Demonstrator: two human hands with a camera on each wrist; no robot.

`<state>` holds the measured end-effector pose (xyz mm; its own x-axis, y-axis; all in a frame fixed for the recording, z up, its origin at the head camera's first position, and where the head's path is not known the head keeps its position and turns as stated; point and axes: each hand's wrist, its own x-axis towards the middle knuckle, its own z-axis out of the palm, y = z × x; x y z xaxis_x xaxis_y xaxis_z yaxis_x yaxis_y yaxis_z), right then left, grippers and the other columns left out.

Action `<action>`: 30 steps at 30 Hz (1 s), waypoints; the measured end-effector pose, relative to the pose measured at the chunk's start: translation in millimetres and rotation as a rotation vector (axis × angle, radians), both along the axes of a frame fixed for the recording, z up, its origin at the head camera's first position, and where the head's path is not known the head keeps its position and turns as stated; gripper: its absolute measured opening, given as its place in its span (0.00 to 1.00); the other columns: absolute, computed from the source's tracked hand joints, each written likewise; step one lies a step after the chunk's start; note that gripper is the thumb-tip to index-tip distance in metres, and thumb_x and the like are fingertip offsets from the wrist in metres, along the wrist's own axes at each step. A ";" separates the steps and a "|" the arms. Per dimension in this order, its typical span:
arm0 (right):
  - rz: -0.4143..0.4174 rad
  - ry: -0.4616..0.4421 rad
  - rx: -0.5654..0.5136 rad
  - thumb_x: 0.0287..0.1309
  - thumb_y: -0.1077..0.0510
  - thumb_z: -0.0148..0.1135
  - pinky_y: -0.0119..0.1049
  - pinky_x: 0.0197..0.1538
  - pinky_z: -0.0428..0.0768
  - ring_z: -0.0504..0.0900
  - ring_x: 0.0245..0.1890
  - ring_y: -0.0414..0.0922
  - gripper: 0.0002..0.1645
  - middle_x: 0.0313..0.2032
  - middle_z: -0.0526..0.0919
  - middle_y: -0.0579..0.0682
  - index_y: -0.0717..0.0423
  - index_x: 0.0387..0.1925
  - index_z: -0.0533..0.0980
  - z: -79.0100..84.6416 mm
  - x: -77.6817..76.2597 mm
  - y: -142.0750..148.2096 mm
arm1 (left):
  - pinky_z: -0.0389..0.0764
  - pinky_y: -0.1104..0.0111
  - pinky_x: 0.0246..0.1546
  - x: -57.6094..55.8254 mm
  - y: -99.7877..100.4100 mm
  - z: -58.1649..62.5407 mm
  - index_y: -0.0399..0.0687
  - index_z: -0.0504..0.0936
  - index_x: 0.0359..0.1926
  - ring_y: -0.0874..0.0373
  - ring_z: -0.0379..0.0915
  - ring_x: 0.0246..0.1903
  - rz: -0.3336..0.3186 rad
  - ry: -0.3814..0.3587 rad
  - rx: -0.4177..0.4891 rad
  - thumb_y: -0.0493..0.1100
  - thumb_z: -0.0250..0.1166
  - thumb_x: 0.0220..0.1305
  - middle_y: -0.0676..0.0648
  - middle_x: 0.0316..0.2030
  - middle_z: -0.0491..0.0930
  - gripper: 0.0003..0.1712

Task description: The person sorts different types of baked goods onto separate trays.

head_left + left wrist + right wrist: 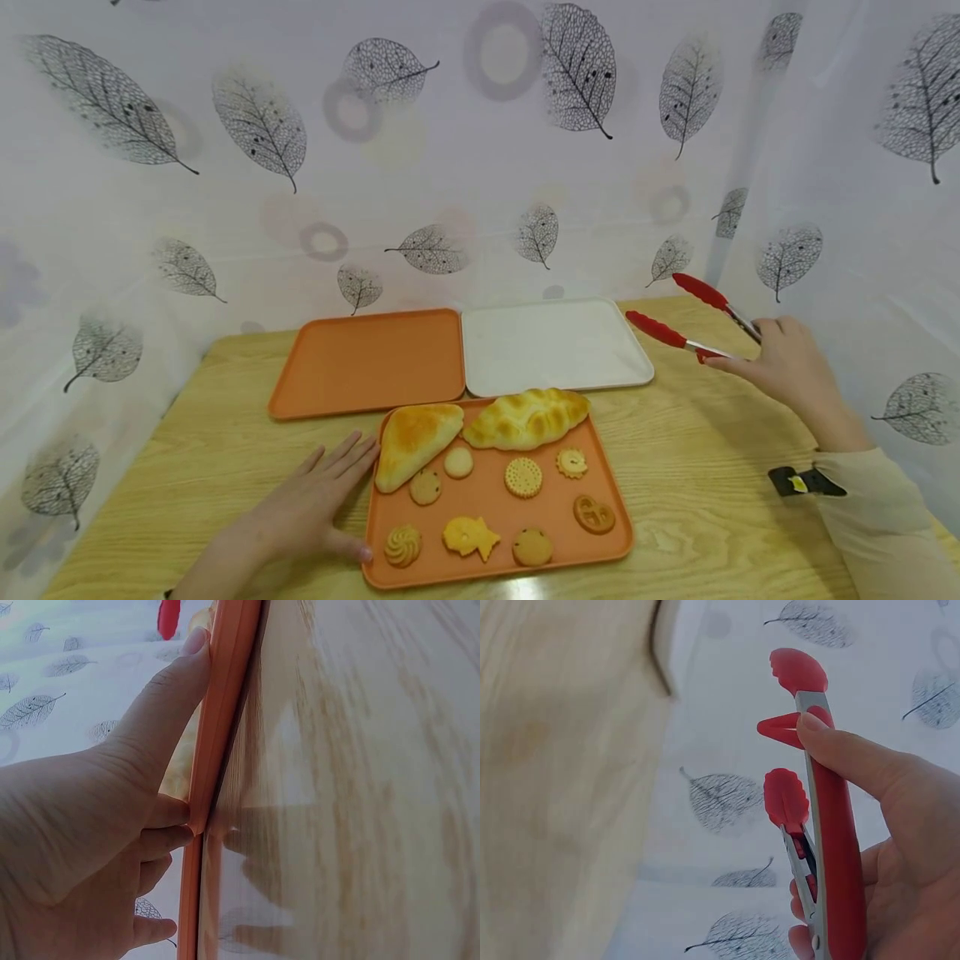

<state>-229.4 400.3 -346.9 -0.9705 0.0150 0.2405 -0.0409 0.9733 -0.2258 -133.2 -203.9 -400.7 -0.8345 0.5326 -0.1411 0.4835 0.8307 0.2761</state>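
Observation:
In my right hand [793, 379] I grip red-tipped tongs [832, 847], their two arms spread apart over the table's right side. My left hand [300, 512] lies with fingers extended along the left edge of the front orange tray [558, 546], thumb and fingertips touching its rim. On that tray sit a triangular bread [417, 437] and a long braided bread [528, 418] at the back. Several small cookies lie in front of them, among them a fish-shaped cookie [468, 536], a pretzel-shaped cookie [593, 514] and a swirl cookie [402, 546].
Behind the front tray, a second orange tray [375, 362] and a white tray [555, 346] stand side by side on the wooden table [697, 517]. A leaf-patterned curtain [465, 183] encloses the back and sides.

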 end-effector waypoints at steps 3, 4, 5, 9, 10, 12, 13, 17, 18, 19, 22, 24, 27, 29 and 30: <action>0.033 0.017 0.006 0.49 0.29 0.66 0.67 0.49 0.69 0.66 0.50 0.71 0.61 0.52 0.67 0.79 0.82 0.58 0.64 9.0 4.7 -11.1 | 0.47 0.36 0.70 0.1 -0.3 -0.2 0.43 0.51 0.76 0.42 0.40 0.76 -0.002 0.006 0.000 0.84 0.57 0.38 0.42 0.77 0.48 0.73; 0.045 0.023 0.003 0.49 0.29 0.67 0.66 0.47 0.70 0.67 0.49 0.70 0.60 0.52 0.68 0.78 0.81 0.58 0.65 11.6 6.4 -15.1 | 0.47 0.36 0.71 0.2 -0.3 0.0 0.43 0.51 0.76 0.42 0.40 0.77 -0.003 0.008 -0.001 0.84 0.57 0.38 0.42 0.77 0.48 0.73; 0.061 0.031 -0.006 0.48 0.30 0.68 0.64 0.46 0.71 0.67 0.48 0.69 0.59 0.51 0.68 0.77 0.80 0.58 0.66 13.9 7.9 -18.8 | 0.47 0.36 0.70 -0.2 -0.4 0.2 0.42 0.51 0.76 0.41 0.40 0.76 -0.007 0.012 -0.002 0.84 0.57 0.38 0.42 0.77 0.48 0.73; 0.130 0.057 -0.018 0.47 0.35 0.72 0.60 0.43 0.71 0.69 0.48 0.67 0.54 0.51 0.70 0.74 0.76 0.58 0.68 21.1 14.1 -33.3 | 0.47 0.35 0.70 -1.6 -0.3 2.0 0.43 0.51 0.76 0.40 0.40 0.76 -0.014 0.010 -0.006 0.84 0.57 0.38 0.41 0.77 0.48 0.73; 0.147 0.062 -0.015 0.46 0.35 0.73 0.59 0.42 0.71 0.70 0.47 0.66 0.53 0.50 0.71 0.73 0.75 0.58 0.69 22.1 15.0 -36.5 | 0.47 0.35 0.70 -1.8 -0.3 2.3 0.43 0.51 0.76 0.40 0.40 0.76 -0.015 0.008 -0.006 0.84 0.57 0.38 0.41 0.77 0.48 0.73; 0.178 0.084 -0.002 0.43 0.36 0.75 0.55 0.40 0.72 0.71 0.45 0.63 0.51 0.49 0.73 0.70 0.71 0.57 0.71 23.3 17.1 -42.6 | 0.47 0.35 0.70 -2.2 -0.3 2.6 0.43 0.51 0.76 0.40 0.40 0.76 -0.014 0.004 -0.009 0.84 0.57 0.38 0.41 0.77 0.48 0.73; 0.199 0.100 0.004 0.42 0.37 0.76 0.53 0.39 0.72 0.72 0.44 0.61 0.50 0.48 0.74 0.68 0.70 0.56 0.72 23.6 18.0 -45.5 | 0.46 0.35 0.70 -2.2 -0.4 2.4 0.43 0.50 0.76 0.40 0.40 0.76 -0.010 -0.001 -0.008 0.84 0.57 0.38 0.41 0.77 0.47 0.73; 0.324 0.210 0.067 0.33 0.40 0.81 0.46 0.36 0.72 0.75 0.38 0.53 0.45 0.41 0.79 0.59 0.64 0.49 0.77 21.6 20.5 -54.6 | 0.46 0.35 0.70 -2.5 -0.8 1.4 0.43 0.50 0.76 0.40 0.40 0.76 -0.006 -0.007 -0.011 0.84 0.57 0.38 0.41 0.77 0.47 0.73; 0.358 0.234 0.081 0.31 0.40 0.82 0.45 0.36 0.73 0.76 0.38 0.52 0.44 0.40 0.79 0.57 0.63 0.48 0.78 20.4 20.9 -56.5 | 0.46 0.35 0.70 -2.5 -0.9 1.1 0.43 0.51 0.76 0.40 0.40 0.76 -0.005 -0.005 -0.012 0.84 0.57 0.37 0.41 0.77 0.47 0.74; 0.394 0.254 0.093 0.29 0.41 0.82 0.45 0.36 0.74 0.76 0.37 0.51 0.44 0.39 0.80 0.56 0.63 0.47 0.79 19.3 21.2 -58.6 | 0.46 0.36 0.70 -2.7 -1.1 1.0 0.42 0.51 0.76 0.40 0.40 0.76 -0.005 -0.003 -0.012 0.84 0.57 0.37 0.41 0.77 0.47 0.74; 0.472 0.266 0.116 0.27 0.43 0.83 0.46 0.38 0.76 0.77 0.38 0.49 0.43 0.39 0.80 0.54 0.62 0.47 0.80 14.9 21.5 -64.5 | 0.46 0.36 0.71 -2.8 -1.4 1.4 0.42 0.51 0.76 0.40 0.40 0.76 -0.004 0.010 -0.015 0.84 0.57 0.37 0.41 0.77 0.47 0.74; 0.506 0.240 0.122 0.29 0.43 0.83 0.47 0.40 0.78 0.78 0.40 0.50 0.44 0.41 0.81 0.53 0.62 0.48 0.80 11.6 21.3 -68.2 | 0.47 0.36 0.71 -2.7 -1.5 2.4 0.42 0.51 0.76 0.40 0.40 0.76 -0.005 0.021 -0.011 0.85 0.57 0.37 0.40 0.77 0.47 0.74; 0.561 0.205 0.131 0.29 0.43 0.82 0.47 0.41 0.78 0.79 0.40 0.49 0.44 0.41 0.81 0.52 0.62 0.49 0.80 7.0 20.5 -72.5 | 0.47 0.36 0.70 -2.0 -1.7 3.7 0.42 0.51 0.76 0.40 0.41 0.76 -0.003 0.025 -0.009 0.85 0.57 0.37 0.40 0.77 0.47 0.74; 0.597 0.193 0.135 0.29 0.43 0.83 0.46 0.41 0.78 0.78 0.39 0.46 0.43 0.40 0.81 0.49 0.60 0.49 0.80 4.2 20.3 -74.7 | 0.47 0.35 0.70 -1.4 -1.9 4.0 0.42 0.52 0.76 0.39 0.41 0.76 -0.008 0.028 -0.007 0.85 0.57 0.37 0.40 0.77 0.47 0.74; 0.615 0.192 0.136 0.28 0.43 0.83 0.44 0.40 0.78 0.77 0.38 0.44 0.43 0.40 0.81 0.48 0.60 0.48 0.80 2.9 20.3 -75.7 | 0.47 0.35 0.70 -1.1 -2.0 3.6 0.42 0.51 0.76 0.39 0.41 0.76 -0.008 0.024 -0.006 0.85 0.57 0.37 0.40 0.77 0.47 0.74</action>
<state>-209.1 324.6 -344.1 -0.7321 -0.5716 0.3706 -0.6261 0.7789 -0.0355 -134.2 -205.9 -397.0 -0.8334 0.5385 -0.1243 0.4966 0.8284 0.2590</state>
